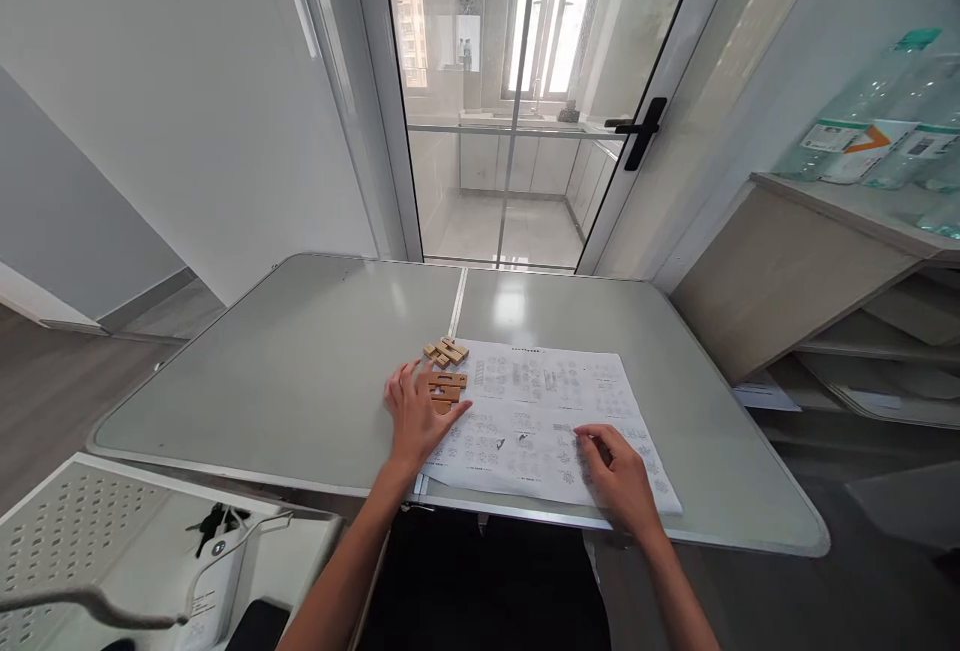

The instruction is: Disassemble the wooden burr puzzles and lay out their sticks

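Note:
A printed sheet of diagrams (547, 411) lies on the grey table (300, 371) near its front edge. Several small wooden puzzle pieces (447, 353) sit at the sheet's upper left corner, some (448, 388) just beside my fingers. My left hand (416, 418) rests flat on the sheet's left edge with fingers spread, touching the nearest wooden pieces. My right hand (619, 476) lies on the lower right part of the sheet, fingers loosely curled and pointing at the diagrams, holding nothing.
A glass door with a black handle (637, 129) stands behind the table. Shelves (840, 311) with plastic bottles (870, 121) are at the right. A white perforated surface (90, 531) with keys (214, 526) and a cable sits at lower left.

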Action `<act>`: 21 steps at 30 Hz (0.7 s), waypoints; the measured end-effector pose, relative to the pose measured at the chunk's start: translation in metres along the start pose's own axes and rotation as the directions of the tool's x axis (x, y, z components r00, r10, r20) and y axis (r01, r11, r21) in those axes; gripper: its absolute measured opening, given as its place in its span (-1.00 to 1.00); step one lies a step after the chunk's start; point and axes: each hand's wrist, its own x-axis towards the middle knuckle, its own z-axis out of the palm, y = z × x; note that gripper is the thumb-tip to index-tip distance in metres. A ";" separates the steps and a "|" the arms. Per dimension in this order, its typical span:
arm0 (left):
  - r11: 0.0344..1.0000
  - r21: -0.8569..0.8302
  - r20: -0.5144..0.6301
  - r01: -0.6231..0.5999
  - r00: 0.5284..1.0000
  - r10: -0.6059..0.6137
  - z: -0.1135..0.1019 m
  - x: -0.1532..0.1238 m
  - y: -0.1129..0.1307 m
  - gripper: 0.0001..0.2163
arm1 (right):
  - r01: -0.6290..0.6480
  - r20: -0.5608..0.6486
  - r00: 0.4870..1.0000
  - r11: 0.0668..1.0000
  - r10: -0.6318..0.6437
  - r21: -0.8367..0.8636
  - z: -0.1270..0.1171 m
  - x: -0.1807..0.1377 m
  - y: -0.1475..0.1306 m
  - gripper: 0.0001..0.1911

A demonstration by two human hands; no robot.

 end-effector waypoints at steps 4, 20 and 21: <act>0.989 -0.083 0.064 0.124 0.991 -0.119 -0.003 -0.011 -0.010 -0.03 | 0.005 -0.004 1.000 1.000 -0.005 0.007 0.000 0.000 -0.001 -0.62; 0.968 -0.219 0.215 0.124 0.974 -0.076 -0.013 -0.030 -0.012 -0.21 | -0.037 0.006 0.999 0.999 0.037 0.025 -0.002 -0.001 -0.005 -0.65; 0.964 -0.232 0.227 0.132 0.971 -0.078 -0.015 -0.030 -0.012 -0.20 | -0.040 0.008 0.999 0.999 0.040 0.025 -0.002 -0.002 -0.006 -0.65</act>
